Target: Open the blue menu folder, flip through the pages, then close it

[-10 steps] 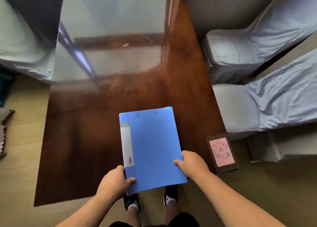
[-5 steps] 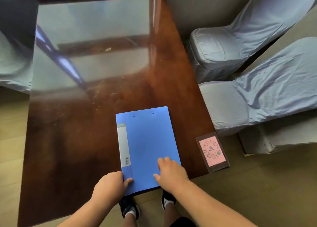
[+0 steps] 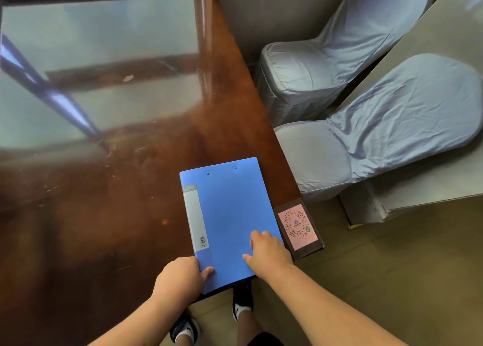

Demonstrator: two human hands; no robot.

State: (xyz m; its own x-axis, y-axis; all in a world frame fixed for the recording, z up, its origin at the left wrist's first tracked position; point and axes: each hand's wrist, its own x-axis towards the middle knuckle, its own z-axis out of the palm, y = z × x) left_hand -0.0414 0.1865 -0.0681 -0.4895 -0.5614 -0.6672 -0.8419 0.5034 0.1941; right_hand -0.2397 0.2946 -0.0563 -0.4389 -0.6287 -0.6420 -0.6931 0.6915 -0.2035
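Observation:
The blue menu folder (image 3: 230,215) lies closed and flat at the near right corner of the dark wooden table (image 3: 104,215), spine with a white label strip to the left. Its near end sticks out a little over the table's front edge. My left hand (image 3: 180,277) grips the folder's near left corner, thumb on the cover. My right hand (image 3: 266,251) rests on the cover near its lower right edge, fingers curled down onto it.
A pink QR-code card in a clear stand (image 3: 298,228) sits right beside the folder at the table corner. Two chairs in grey covers (image 3: 392,126) stand to the right. My feet in dark shoes (image 3: 241,301) show below the table edge.
My right hand left the folder's right edge and came down onto the cover. The folder now lies flat on the table. The view has swung left, so everything sits further right.

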